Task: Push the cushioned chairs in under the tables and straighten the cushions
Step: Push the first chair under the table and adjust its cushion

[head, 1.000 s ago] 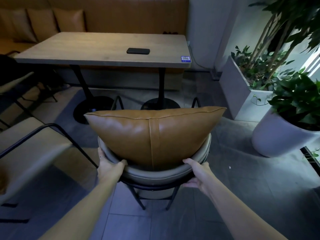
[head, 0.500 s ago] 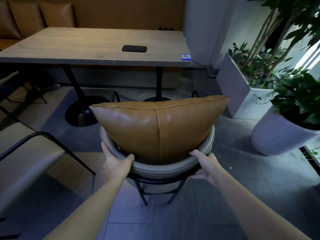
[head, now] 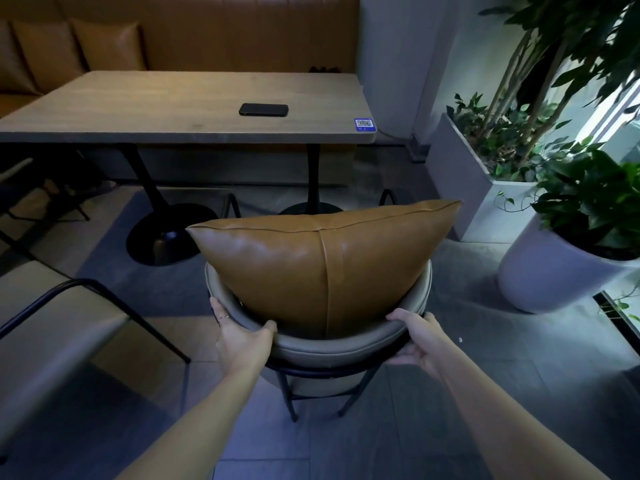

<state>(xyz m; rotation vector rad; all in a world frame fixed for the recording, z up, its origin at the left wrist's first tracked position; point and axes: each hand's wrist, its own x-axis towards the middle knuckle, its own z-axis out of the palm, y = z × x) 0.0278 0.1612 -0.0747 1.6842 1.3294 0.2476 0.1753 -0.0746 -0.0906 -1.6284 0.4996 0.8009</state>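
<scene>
A round grey-backed chair on black metal legs stands in front of me, facing the wooden table. A tan leather cushion leans upright against the inside of its backrest, its right corner higher than its left. My left hand grips the left side of the backrest rim. My right hand grips the right side of the rim. The chair stands short of the table's near edge, close to the table's right pedestal base.
A black phone and a blue QR sticker lie on the table. A second chair stands at my left. A rectangular planter and a round white plant pot stand at the right. A tan bench with cushions runs behind the table.
The chair and both hands have moved forward toward the table and slightly right. My grip on the backrest is unchanged.
</scene>
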